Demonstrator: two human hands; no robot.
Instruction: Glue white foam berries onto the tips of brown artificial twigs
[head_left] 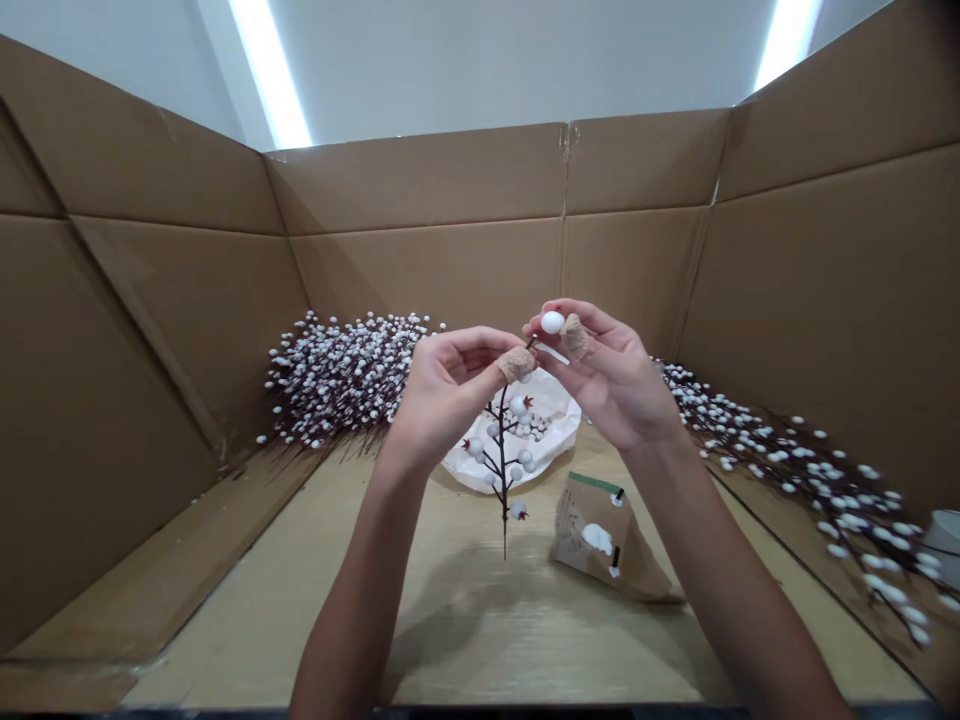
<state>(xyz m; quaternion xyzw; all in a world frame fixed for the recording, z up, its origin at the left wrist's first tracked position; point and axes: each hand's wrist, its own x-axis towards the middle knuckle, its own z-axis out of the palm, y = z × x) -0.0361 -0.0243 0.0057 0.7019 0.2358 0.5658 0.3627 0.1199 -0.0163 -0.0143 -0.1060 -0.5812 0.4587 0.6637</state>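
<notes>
My left hand (450,385) is closed in a pinch on the top of a thin dark branch (502,460) that hangs down and carries several white berries. Its thumb wears a tan bandage. My right hand (600,375) pinches a single white berry (553,322) between thumb and a bandaged finger, right at the branch's tip. Both hands are raised above a white bag (555,420) holding loose white berries.
Cardboard walls (420,210) enclose the work surface. A heap of finished berry branches (345,375) lies at the back left, and more branches (810,480) lie along the right wall. A small brown paper packet (607,540) rests on the cardboard floor (480,620).
</notes>
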